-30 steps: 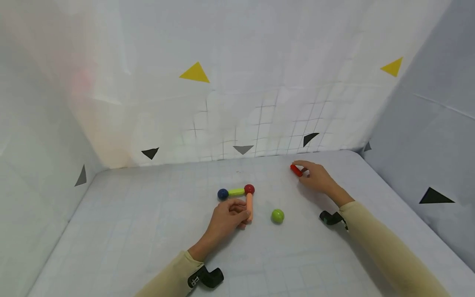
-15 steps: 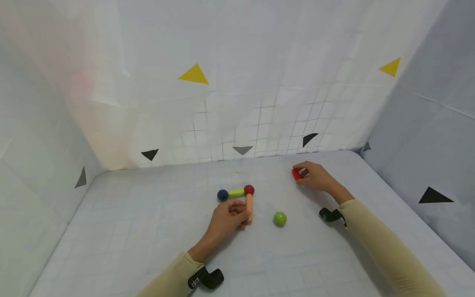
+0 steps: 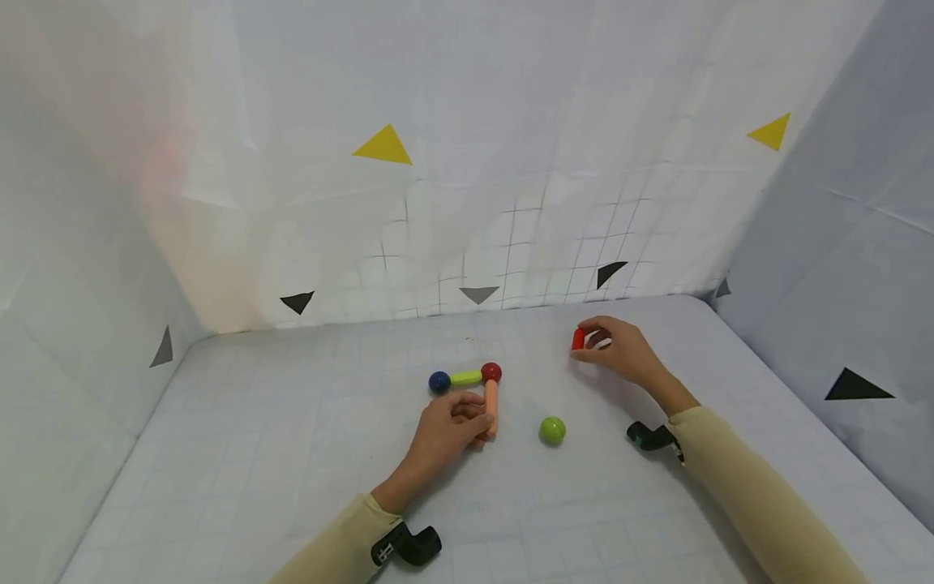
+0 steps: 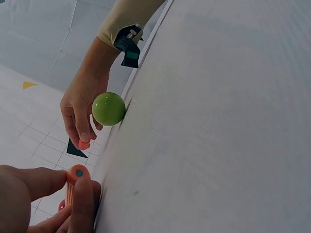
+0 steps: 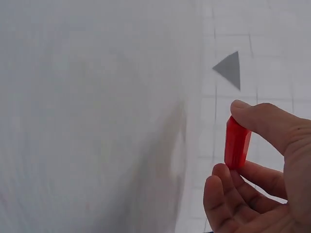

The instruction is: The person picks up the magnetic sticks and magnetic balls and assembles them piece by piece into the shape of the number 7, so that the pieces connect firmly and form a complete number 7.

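Observation:
My left hand (image 3: 447, 426) pinches the near part of an orange toy construction rod (image 3: 491, 403). Its end shows a round grey disc in the left wrist view. The rod's far end touches a red ball (image 3: 491, 371), from which a yellow-green rod (image 3: 465, 378) runs left to a dark blue ball (image 3: 439, 383). Farther right, my right hand (image 3: 620, 350) holds a short red rod (image 5: 237, 144) by its two ends, thumb on one end and fingers on the other. Between the hands a bright green ball (image 3: 552, 431) rests on the table, touched by neither.
A white sheet with faint grid lines covers the table (image 3: 292, 487). White walls rise behind and at both sides, marked with black, grey and yellow triangles (image 3: 383, 144). Black camera mounts (image 3: 417, 546) sit on both wrists.
My right hand has turned the red rod from slanted to nearly upright, regripping it by its ends. The green ball has shifted slightly right and nearer. My left hand stays in place.

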`<state>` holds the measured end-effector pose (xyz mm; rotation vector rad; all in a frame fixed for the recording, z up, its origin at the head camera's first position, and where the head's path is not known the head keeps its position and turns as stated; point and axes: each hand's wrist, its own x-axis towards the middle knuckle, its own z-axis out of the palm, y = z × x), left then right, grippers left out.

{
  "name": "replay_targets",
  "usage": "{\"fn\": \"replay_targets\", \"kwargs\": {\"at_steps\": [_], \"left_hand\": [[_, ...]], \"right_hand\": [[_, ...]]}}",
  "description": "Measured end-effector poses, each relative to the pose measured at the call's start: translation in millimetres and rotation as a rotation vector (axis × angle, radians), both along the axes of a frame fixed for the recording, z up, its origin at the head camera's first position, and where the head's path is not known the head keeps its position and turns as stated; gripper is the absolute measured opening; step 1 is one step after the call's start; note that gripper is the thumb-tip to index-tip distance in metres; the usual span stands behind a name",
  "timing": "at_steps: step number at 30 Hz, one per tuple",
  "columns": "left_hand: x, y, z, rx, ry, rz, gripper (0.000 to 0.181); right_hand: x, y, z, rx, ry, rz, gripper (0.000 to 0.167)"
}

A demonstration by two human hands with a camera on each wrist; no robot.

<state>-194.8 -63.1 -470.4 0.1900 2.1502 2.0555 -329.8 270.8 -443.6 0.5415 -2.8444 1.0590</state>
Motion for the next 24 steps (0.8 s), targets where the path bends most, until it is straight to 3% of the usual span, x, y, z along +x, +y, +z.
{"fn": "replay_targets", "kwargs": {"at_steps": [14,24], "left_hand": [[-1.7,1.3,-0.3,0.007,0.001,0.001,0.031],[0.0,1.6,0.2,0.007,-0.014,0.011,0.031]], "right_hand": [[47.0,-41.1,14.5,-0.096,0.124,0.027,0.051],[83.0,-67.1,16.9,-0.154,0.158,0.145,0.048]]}}
